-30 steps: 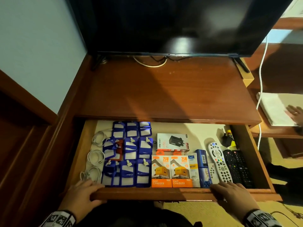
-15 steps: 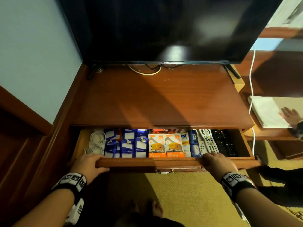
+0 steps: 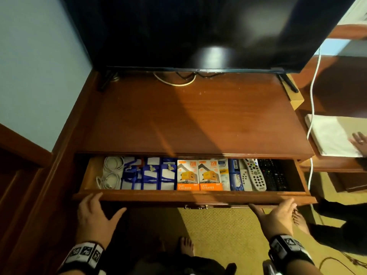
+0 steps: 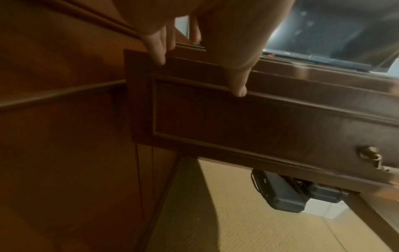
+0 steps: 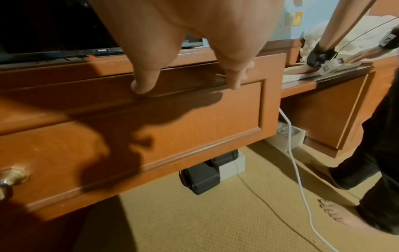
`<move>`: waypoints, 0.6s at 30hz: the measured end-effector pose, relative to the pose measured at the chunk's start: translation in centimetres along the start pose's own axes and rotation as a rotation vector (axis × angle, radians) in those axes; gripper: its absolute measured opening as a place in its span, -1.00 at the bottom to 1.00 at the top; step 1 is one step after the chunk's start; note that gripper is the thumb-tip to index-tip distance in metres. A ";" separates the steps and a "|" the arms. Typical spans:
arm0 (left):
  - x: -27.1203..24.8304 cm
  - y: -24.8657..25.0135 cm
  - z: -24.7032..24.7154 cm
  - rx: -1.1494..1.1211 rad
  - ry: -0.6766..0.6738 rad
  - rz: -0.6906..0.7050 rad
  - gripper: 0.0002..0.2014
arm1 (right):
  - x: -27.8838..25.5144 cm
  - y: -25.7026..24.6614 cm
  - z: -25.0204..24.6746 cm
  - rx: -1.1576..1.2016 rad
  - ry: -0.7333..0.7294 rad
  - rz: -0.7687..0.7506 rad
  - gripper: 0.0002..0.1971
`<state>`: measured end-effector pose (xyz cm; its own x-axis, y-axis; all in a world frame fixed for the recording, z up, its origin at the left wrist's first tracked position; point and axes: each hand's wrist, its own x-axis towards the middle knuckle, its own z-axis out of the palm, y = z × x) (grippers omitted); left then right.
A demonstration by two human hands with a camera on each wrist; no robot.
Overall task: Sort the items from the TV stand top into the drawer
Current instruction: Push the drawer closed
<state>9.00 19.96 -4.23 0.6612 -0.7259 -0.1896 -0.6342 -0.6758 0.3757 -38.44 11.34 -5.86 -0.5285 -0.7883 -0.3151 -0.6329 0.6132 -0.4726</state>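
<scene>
The wooden drawer (image 3: 188, 197) of the TV stand stands partly out. Inside lie white cables (image 3: 111, 173), blue packets (image 3: 151, 175), two orange charger boxes (image 3: 198, 175), a grey remote (image 3: 255, 173) and black remotes (image 3: 275, 175). My left hand (image 3: 93, 215) presses flat against the drawer front near its left end, fingers straight (image 4: 228, 54). At the right end my right hand (image 3: 278, 213) touches the front panel (image 5: 194, 119) with straight fingers. The stand top (image 3: 198, 120) is bare wood under the TV (image 3: 198, 26).
A brass handle (image 3: 195, 206) sits mid-front on the drawer. Another person's hand (image 3: 359, 142) rests on a white sheet on the right shelf, with a bare foot (image 3: 298, 218) close to my right hand. A white cord (image 3: 312, 116) hangs there. A black case (image 5: 200, 175) lies under the stand.
The drawer has slid well inward, hiding its rear items. My hands moved from gripping its top edge to lying flat on its front face.
</scene>
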 end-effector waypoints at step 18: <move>5.5 6.0 1.0 -0.134 0.111 -0.135 -0.01 | 6.3 -5.7 1.7 0.183 0.028 0.093 0.59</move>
<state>8.42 11.81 -3.89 0.7812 -0.6065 -0.1480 -0.4830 -0.7373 0.4723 -37.21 2.80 -6.55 -0.5974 -0.7251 -0.3426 -0.4686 0.6622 -0.5847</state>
